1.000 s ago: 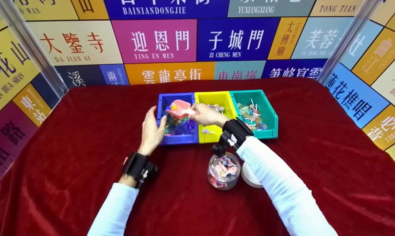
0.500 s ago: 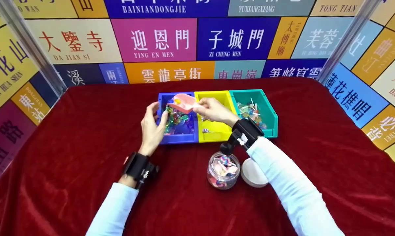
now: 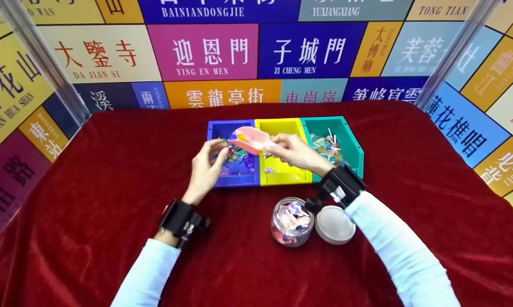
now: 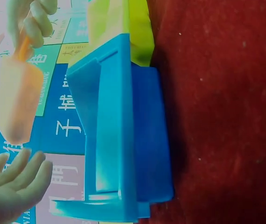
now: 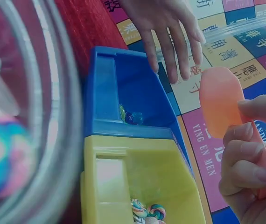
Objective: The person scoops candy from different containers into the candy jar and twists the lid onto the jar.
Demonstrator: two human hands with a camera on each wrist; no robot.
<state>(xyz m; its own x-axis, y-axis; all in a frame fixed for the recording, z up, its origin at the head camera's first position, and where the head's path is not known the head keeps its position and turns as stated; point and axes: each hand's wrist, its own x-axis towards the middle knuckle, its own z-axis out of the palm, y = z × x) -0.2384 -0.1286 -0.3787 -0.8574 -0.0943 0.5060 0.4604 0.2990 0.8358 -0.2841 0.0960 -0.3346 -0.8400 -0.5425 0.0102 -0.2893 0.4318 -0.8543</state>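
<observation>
In the head view my right hand (image 3: 301,154) grips a pink scoop (image 3: 256,143) by its handle, above the blue and yellow bins. Something small and orange-yellow lies in the scoop's bowl, with a bluish piece near its lip. My left hand (image 3: 204,170) hovers at the left side of the blue bin (image 3: 237,181), fingers near the scoop's front end. The right wrist view shows the left hand's fingers (image 5: 168,51) extended, holding nothing, apart from the scoop. Colourful translucent pieces lie in the blue bin.
A yellow bin (image 3: 286,177) with swirled lollipops and a green bin (image 3: 355,160) with clear lollipops adjoin the blue one. Nearer stands an uncovered jar (image 3: 291,239) of candies, its lid (image 3: 335,226) beside it. Red cloth (image 3: 124,170) covers the table.
The scoop and right hand have moved right and nearer to me, uncovering more of the jar lid. My left hand has shifted slightly right, its fingers now over the blue bin's left side.
</observation>
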